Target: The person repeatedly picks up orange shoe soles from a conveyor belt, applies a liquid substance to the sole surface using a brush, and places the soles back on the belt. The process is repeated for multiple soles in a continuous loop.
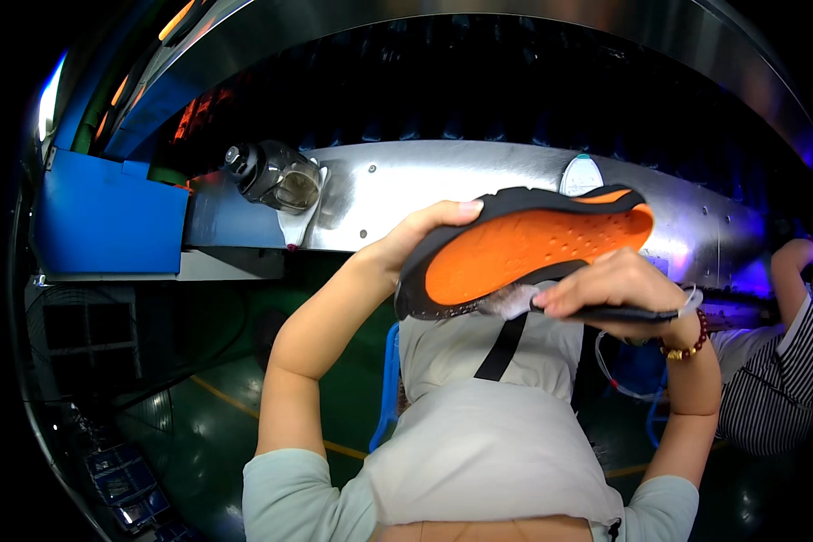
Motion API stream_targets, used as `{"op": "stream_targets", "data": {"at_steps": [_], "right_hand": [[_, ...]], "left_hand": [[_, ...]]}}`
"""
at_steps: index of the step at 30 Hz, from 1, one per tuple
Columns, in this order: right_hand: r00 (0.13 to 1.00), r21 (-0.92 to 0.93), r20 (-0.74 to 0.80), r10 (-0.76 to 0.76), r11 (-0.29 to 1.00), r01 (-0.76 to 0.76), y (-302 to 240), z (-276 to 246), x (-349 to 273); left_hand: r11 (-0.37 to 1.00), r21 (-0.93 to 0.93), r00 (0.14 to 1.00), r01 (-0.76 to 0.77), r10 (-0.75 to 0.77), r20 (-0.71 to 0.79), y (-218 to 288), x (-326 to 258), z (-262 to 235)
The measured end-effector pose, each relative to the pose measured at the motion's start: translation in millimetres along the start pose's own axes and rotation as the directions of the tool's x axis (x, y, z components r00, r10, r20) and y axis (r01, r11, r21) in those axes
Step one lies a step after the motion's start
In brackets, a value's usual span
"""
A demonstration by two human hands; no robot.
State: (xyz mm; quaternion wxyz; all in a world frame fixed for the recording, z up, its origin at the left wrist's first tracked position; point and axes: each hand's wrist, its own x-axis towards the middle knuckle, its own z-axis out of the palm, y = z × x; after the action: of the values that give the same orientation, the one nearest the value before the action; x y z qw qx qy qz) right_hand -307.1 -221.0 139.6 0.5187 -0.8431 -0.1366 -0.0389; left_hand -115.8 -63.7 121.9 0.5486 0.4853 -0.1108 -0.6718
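Observation:
A shoe sole [533, 248], black around the edge and orange inside with small holes, is held tilted above my lap. My left hand [429, 235] grips its left end, thumb over the black rim. In my right hand [619, 289] is a brush [518, 301] with a dark handle and pale bristles. Its bristles lie against the sole's near black edge; motion blurs them slightly. Something clear, like a thin tube, shows at the handle's rear by my wrist.
Ahead runs a metal ledge [443, 194] with a dark bottle [280, 176] on a white cloth [298, 226]. A pale oval piece [581, 176] lies behind the sole. A blue metal box [108, 212] stands left. Another person in striped clothing [763, 388] sits at right.

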Motion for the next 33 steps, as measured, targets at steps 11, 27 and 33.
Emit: {"op": "stream_targets", "data": {"at_steps": [11, 27, 33], "right_hand": [[0.994, -0.132, -0.081, -0.070, 0.990, 0.059, -21, -1, -9], [0.587, 0.314, -0.768, 0.257, 0.949, -0.005, 37, 11, 57], [0.761, -0.459, -0.586, -0.278, 0.888, -0.029, 19, 53, 44]], "left_hand": [[0.992, -0.119, 0.999, -0.047, 0.046, -0.015, 10, -17, -27], [0.833, -0.477, 0.907, -0.280, 0.392, 0.152, -46, 52, 10], [0.790, -0.391, 0.869, -0.472, 0.492, -0.055, -38, 51, -3]]}}
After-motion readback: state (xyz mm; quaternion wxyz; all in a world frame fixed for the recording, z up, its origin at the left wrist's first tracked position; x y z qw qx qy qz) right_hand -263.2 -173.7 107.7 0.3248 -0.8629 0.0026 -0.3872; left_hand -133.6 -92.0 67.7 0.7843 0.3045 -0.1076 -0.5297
